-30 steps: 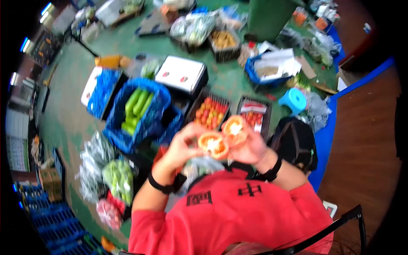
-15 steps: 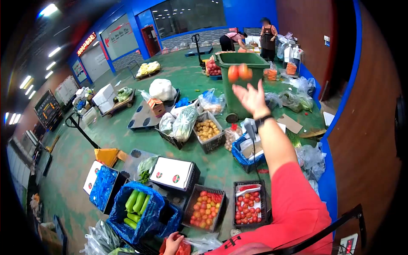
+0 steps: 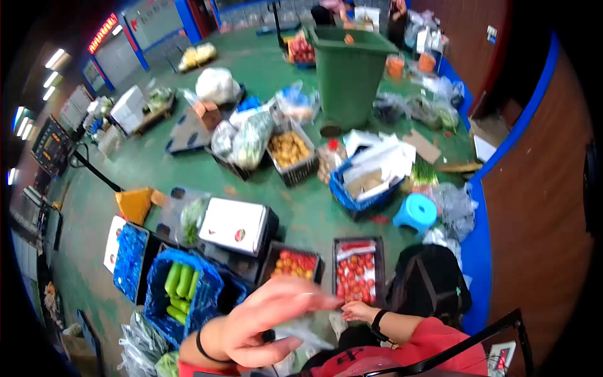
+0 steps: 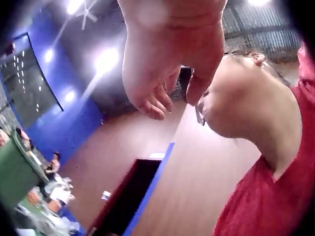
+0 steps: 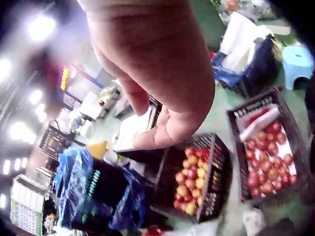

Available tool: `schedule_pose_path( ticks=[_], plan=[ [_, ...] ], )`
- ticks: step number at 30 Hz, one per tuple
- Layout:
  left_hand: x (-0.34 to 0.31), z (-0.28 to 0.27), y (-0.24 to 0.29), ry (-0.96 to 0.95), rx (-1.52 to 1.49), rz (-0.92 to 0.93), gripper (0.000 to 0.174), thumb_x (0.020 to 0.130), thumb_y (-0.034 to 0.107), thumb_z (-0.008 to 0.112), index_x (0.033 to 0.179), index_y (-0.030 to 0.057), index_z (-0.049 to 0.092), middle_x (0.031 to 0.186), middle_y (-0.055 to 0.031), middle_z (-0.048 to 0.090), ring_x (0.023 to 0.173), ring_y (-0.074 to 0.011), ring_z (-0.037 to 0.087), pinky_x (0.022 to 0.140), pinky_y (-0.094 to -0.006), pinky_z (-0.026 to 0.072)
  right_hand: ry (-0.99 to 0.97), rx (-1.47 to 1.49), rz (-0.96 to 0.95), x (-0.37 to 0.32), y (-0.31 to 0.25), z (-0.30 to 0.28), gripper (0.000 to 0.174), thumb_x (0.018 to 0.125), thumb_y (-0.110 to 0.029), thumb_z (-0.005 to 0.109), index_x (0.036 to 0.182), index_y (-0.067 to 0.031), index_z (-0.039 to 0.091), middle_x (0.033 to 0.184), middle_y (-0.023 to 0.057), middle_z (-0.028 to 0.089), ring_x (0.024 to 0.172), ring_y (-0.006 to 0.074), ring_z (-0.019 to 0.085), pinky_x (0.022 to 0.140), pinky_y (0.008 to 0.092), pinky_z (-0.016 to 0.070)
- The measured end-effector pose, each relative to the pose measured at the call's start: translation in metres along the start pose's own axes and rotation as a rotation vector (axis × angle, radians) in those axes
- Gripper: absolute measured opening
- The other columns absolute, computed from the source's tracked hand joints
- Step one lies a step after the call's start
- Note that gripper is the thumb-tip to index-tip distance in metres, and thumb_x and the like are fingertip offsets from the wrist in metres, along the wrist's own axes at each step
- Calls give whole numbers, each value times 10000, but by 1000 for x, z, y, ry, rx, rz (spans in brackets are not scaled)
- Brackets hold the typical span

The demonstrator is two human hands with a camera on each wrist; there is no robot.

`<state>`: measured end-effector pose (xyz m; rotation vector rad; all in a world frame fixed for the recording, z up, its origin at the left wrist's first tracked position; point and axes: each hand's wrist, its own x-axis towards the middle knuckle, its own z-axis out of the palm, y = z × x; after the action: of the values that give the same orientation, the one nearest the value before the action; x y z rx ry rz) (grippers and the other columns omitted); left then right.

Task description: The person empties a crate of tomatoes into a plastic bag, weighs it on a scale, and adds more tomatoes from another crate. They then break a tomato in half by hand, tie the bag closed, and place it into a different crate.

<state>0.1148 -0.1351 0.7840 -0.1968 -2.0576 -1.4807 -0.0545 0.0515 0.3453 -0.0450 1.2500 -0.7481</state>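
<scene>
My left hand (image 3: 270,320) is raised close to the camera, fingers loosely bent, with no produce in it. In the left wrist view the same hand (image 4: 172,59) is near the person's face and glasses. Low at the front, my right hand (image 3: 361,311) hangs by the near edge of a black crate of red tomatoes (image 3: 357,286); its fingers curl loosely around nothing. A second crate holds red and yellow tomatoes (image 3: 294,264), partly hidden behind the left hand. A small orange-red piece (image 3: 348,39) shows at the mouth of the tall green bin (image 3: 348,81).
Left of the crates stands a blue-lined box with long green gourds (image 3: 182,283). A white-topped carton (image 3: 232,225) is behind it. Farther back are a potato crate (image 3: 290,151) and a blue-lined basket (image 3: 364,188). A blue stool (image 3: 416,212) and black bag (image 3: 430,283) stand at right.
Both hands held tomato halves; then the right arm reached out with the pieces in the air before the bin. Now the right hand is back low, and the left has risen toward the head.
</scene>
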Motion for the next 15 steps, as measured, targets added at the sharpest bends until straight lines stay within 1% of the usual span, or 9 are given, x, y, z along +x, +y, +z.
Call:
schedule_pose_path(
  ticks=[1,3,5,6,7,8,11,13,15],
  plan=[
    [16,10,-9,81,-192,1,614,653,-57,570,1231,104,442,981,-171,522,921,-330,487,810,-417,408,40,-104,-13,19,47,-21,133,793,-138,528,887,-51,561,693,81,602,554,186,583,524,280,490],
    [38,8,-32,-120,-307,5,99,718,67,624,805,54,578,877,-160,546,902,-333,501,780,-388,437,-33,-243,-17,66,127,-70,155,763,-159,525,694,-36,590,598,101,591,475,169,563,425,277,458],
    [29,9,-69,21,-368,42,92,734,96,617,812,70,576,838,-131,512,840,-287,473,707,-349,405,-12,-393,-197,-8,63,-54,212,758,-142,459,592,-45,549,544,94,567,417,168,524,363,281,390],
    [17,12,-108,148,-364,37,89,742,111,613,815,78,575,819,-116,494,809,-265,459,670,-330,389,194,-84,-118,34,124,-87,208,760,-106,442,576,-57,523,507,78,532,399,158,491,357,287,374],
    [4,17,-127,258,-304,50,87,749,126,609,819,86,574,799,-101,477,778,-242,445,634,-310,373,200,-87,-124,50,139,-108,35,796,-79,503,830,-73,502,583,43,532,454,144,506,402,291,422],
    [-9,22,-148,352,-229,33,86,757,140,606,823,94,573,780,-86,460,747,-219,431,597,-291,357,331,-10,-118,69,149,-117,67,780,-57,519,841,-77,503,609,38,532,479,133,505,412,294,419],
    [-41,39,-205,522,8,-104,88,780,184,594,833,119,570,722,-41,407,654,-150,389,487,-232,309,563,-648,-332,118,162,-148,148,722,-75,573,860,-52,523,695,62,568,650,171,553,573,306,456],
    [-52,50,-240,547,73,-208,92,796,213,587,840,135,568,683,-11,373,592,-105,361,414,-193,276,617,-760,-278,133,133,-150,222,684,-129,592,878,-38,536,783,150,589,761,318,573,667,395,455],
    [-65,59,-274,518,-56,-288,96,801,189,580,821,102,544,691,-31,378,592,-112,367,394,-194,282,640,-828,-258,163,130,-158,273,667,-110,601,919,-38,524,816,154,568,789,303,556,687,370,445]
  ],
)
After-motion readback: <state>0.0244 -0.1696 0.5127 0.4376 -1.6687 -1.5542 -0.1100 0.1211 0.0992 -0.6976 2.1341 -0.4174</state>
